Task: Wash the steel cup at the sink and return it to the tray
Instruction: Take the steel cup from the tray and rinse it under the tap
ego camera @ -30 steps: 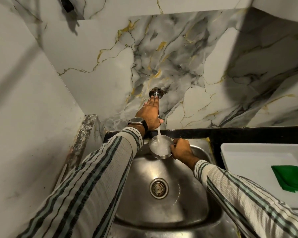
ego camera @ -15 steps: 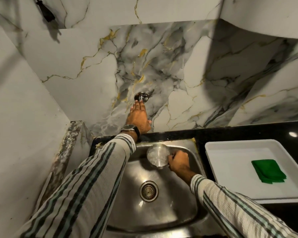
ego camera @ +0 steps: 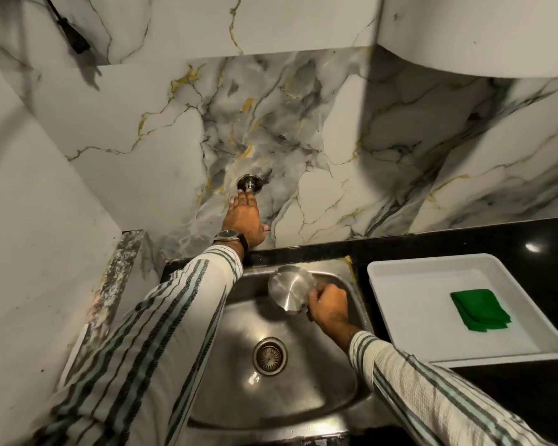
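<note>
Marble-veined wall tiles back a black counter with an inset steel sink (ego camera: pixel 342 375). Over the basin, the small round steel cup (ego camera: pixel 289 292) is upended, base facing up, gripped at its side by the right hand (ego camera: pixel 327 309). It looks light, rigid and probably wet-slick, so the wall near the rim suits best. The left hand (ego camera: pixel 244 222) reaches flat-fingered to the chrome wall tap (ego camera: pixel 249 182); whether it grips, I cannot tell. The white plastic tray (ego camera: pixel 400 317) with a folded green cloth (ego camera: pixel 479 310) waits beside.

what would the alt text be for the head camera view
A person's right hand holds a steel cup tipped over a steel sink while the left hand reaches to the wall tap. A white tray holding a green cloth sits to the right.
</note>
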Action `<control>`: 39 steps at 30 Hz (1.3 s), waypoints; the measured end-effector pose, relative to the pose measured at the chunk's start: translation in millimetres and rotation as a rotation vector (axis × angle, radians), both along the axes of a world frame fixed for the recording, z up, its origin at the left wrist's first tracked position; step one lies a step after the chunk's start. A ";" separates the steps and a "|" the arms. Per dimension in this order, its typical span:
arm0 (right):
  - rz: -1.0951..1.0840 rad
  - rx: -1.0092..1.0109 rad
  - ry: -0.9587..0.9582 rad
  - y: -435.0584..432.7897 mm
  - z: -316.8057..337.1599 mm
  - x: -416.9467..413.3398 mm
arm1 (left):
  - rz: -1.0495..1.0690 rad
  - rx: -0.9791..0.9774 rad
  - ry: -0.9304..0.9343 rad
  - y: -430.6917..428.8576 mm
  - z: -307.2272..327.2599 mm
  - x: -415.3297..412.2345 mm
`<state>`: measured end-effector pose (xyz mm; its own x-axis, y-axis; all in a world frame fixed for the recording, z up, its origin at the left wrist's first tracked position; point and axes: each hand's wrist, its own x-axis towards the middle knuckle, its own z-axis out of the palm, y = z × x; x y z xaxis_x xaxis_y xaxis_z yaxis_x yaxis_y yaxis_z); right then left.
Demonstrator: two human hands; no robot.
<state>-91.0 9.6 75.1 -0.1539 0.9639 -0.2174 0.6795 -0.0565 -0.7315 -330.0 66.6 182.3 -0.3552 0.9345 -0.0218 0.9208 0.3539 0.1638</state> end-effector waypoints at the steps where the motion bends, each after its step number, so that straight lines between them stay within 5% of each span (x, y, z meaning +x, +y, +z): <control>1: 0.001 -0.011 0.007 -4.6 -2.1 0.4 | 0.003 0.001 -0.007 -0.4 0.5 -0.2; 11: -0.104 -0.027 0.161 4.4 2.4 15.6 | 0.022 0.017 -0.015 -0.9 2.7 3.3; 17: 0.026 0.008 -0.011 -23.5 -14.7 16.9 | 0.035 0.024 -0.028 -1.0 1.4 4.4; 24: -0.007 0.059 0.006 -1.2 -1.4 13.7 | 0.039 0.014 -0.018 -1.5 2.2 6.2; 30: 0.131 0.070 -0.161 -7.6 -11.8 23.7 | 0.031 0.008 0.003 -4.3 5.4 8.0; 39: 0.493 0.470 -0.512 25.4 47.1 -2.2 | 0.037 0.003 -0.013 -8.7 11.6 12.4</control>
